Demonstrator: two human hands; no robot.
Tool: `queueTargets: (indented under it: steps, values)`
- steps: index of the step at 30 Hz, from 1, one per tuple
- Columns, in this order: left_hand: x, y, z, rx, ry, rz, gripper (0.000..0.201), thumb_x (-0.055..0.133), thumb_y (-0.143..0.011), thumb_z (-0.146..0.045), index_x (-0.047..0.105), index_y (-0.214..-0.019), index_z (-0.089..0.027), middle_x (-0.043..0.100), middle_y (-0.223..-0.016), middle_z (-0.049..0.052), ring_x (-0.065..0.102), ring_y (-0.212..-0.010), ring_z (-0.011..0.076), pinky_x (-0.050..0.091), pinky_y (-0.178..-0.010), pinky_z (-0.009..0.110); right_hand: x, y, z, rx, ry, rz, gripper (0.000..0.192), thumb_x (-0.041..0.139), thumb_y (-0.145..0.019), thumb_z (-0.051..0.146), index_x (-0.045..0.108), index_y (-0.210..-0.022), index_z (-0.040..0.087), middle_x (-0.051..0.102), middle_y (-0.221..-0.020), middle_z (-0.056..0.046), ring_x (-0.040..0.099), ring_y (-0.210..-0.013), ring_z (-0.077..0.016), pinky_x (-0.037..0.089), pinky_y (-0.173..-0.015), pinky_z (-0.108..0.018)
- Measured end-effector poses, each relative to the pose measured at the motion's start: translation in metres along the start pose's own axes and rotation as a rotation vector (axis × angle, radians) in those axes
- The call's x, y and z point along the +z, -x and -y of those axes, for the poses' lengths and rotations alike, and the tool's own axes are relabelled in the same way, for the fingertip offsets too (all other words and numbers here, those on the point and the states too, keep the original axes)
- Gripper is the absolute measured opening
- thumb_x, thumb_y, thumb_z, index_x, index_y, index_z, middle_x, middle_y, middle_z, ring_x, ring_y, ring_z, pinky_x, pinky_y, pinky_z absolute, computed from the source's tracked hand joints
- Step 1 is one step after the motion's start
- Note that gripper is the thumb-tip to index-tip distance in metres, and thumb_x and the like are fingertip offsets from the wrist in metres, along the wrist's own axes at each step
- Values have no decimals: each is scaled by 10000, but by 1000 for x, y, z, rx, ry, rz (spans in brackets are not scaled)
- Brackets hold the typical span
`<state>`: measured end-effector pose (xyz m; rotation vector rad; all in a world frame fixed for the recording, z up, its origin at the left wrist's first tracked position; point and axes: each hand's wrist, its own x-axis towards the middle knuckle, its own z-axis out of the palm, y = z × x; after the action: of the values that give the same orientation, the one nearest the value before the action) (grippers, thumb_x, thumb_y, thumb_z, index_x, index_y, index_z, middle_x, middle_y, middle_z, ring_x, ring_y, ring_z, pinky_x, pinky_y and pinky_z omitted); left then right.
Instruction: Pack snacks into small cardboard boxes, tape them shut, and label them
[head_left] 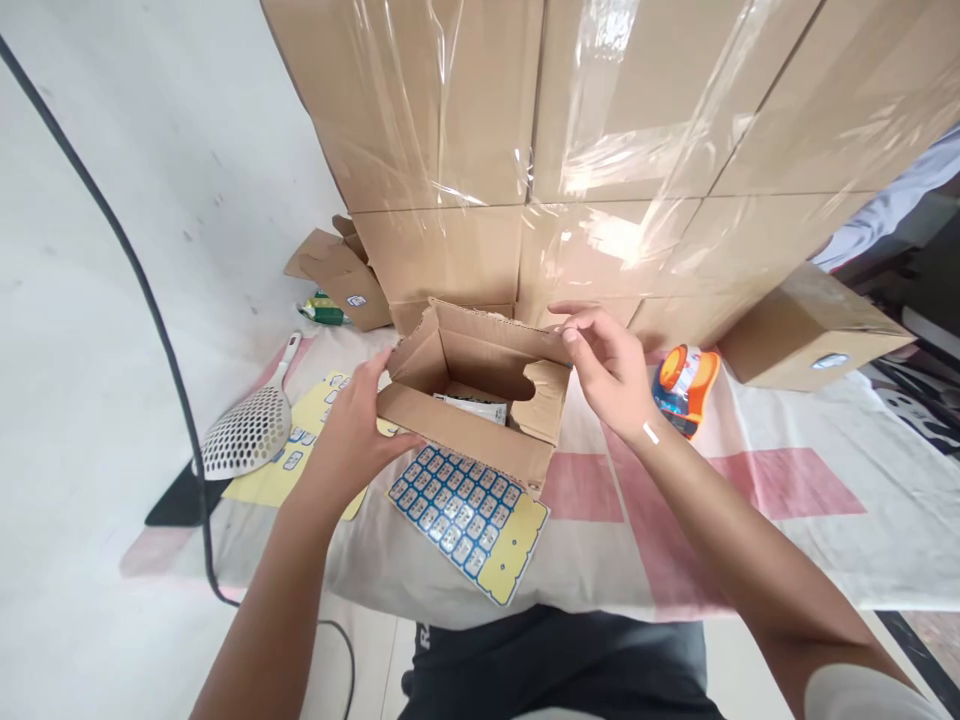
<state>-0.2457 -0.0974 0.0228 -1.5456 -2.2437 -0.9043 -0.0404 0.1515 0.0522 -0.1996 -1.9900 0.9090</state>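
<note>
Box [480, 420] (open), packet [474, 407] inside

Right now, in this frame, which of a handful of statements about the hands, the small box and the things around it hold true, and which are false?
1. The left hand grips the near left flap of the small open brown cardboard box. True.
2. The right hand holds the orange tape dispenser. False: it is at the box's far right flap; the dispenser lies apart, to its right.
3. The small box is sealed shut. False: its flaps stand open and something white shows inside.
4. A yellow sheet of blue-and-white stickers lies partly under the box's near edge. True.
5. The white perforated plastic scoop lies left of the box. True.
</note>
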Motion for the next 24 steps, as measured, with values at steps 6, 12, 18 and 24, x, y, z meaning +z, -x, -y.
queueTargets:
  steps: [6,12,18,24]
  values:
    - [0,19,-35,203,-86,-211,678,777,-804,-618,559,-1362,-301,621,-1419,140,535,-1363,418,351,-1145,595,18,-19,21,-166,253,13,152,526,-1016,269,591,-885,228,718,-1050,-79,648,-1056,-259,461,-1002,-470]
    - [4,26,-142,-172,586,30,555,797,-772,-635,633,-1182,-299,752,-1150,77,711,-1065,320,533,-919,479,66,-49,95,-62,-225,115,184,468,-1048,207,519,-872,227,655,-911,4,638,-912,-147,519,-913,-303]
    - [1,56,-158,-668,1274,31,398,737,-899,-441,426,-753,-240,618,-598,-51,474,-427,89,386,-437,247,98,-56,129,-226,50,325,208,453,-1044,164,475,-851,239,616,-895,-11,596,-894,-181,501,-900,-330]
    - [-54,116,-92,-575,1269,72,337,698,-945,-369,442,-768,-240,634,-577,-38,490,-424,94,379,-414,224,65,-48,96,-383,312,424,170,481,-1016,203,577,-878,227,651,-948,-70,613,-994,-278,461,-937,-448]
